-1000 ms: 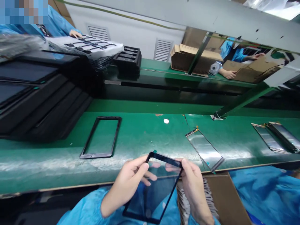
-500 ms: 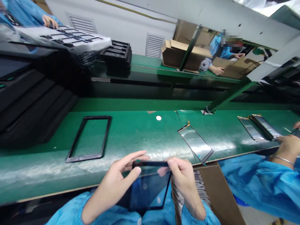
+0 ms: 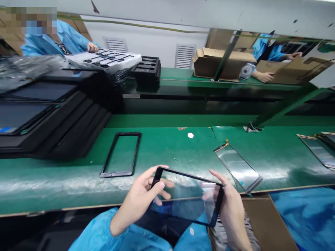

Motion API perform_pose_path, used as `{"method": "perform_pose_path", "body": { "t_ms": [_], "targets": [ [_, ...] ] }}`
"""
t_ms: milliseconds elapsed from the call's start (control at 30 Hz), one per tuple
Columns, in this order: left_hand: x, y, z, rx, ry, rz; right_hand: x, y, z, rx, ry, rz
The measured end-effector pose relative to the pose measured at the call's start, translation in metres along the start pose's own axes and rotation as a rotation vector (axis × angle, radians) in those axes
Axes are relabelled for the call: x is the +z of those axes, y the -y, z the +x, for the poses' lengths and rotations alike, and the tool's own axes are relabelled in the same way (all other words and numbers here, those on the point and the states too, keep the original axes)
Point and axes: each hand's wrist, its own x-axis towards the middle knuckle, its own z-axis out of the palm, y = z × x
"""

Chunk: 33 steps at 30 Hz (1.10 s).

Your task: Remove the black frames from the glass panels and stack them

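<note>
Between my two hands is a black-framed clear touchscreen panel (image 3: 187,195), tilted above the table's front edge. My left hand (image 3: 146,193) grips its left end, thumb on the near face and fingers showing through behind. At the other end, my right hand (image 3: 231,204) is closed on the short side, with one finger stretched out beyond the top edge. To the left, a black rectangular frame (image 3: 134,153) lies on the green table (image 3: 167,157). A loose glass panel (image 3: 238,165) with a small orange tab lies to the right of my hands.
Stacked black trays (image 3: 86,129) with dark screens stand at the left. More glass panels (image 3: 315,150) lie far right, and a slanted green post (image 3: 282,108) rises behind. Cardboard (image 3: 267,219) is below the front edge. Two people in blue work across the bench, near a cardboard divider box (image 3: 204,66).
The panel has turned from upright to sideways, and my hands have moved farther apart to its ends. The view has swung left, so the neighbour's hand at the right is out of sight.
</note>
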Motion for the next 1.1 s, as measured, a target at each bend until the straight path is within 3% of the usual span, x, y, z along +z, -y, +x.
{"method": "perform_pose_path", "body": {
  "t_ms": [233, 367, 433, 500, 633, 867, 1000, 1100],
  "targets": [
    [-0.001, 0.001, -0.002, 0.055, -0.037, 0.075, 0.014, 0.009, -0.014, -0.073, -0.142, 0.026],
    [0.000, -0.015, 0.000, 0.394, -0.153, 0.557, 0.012, 0.013, -0.016, -0.061, -0.134, -0.016],
    [0.003, -0.027, 0.006, 0.593, -0.086, 0.821, 0.012, 0.014, -0.019, -0.056, -0.144, -0.037],
    [0.005, -0.038, 0.014, 0.698, 0.060, 0.977, 0.014, 0.015, -0.022, -0.058, -0.170, -0.057],
    [0.004, -0.046, 0.026, 0.673, 0.202, 1.018, 0.023, 0.021, -0.028, -0.039, -0.232, -0.097],
    [0.012, -0.042, 0.023, 0.661, 0.231, 1.147, 0.045, 0.023, -0.029, -0.017, -0.201, -0.138],
    [0.015, -0.042, 0.021, 0.601, 0.264, 1.018, 0.053, 0.009, -0.023, -0.050, -0.148, -0.184],
    [0.006, -0.049, 0.022, 0.577, 0.235, 0.949, 0.063, 0.002, -0.008, -0.090, -0.093, -0.201]
  ]
}}
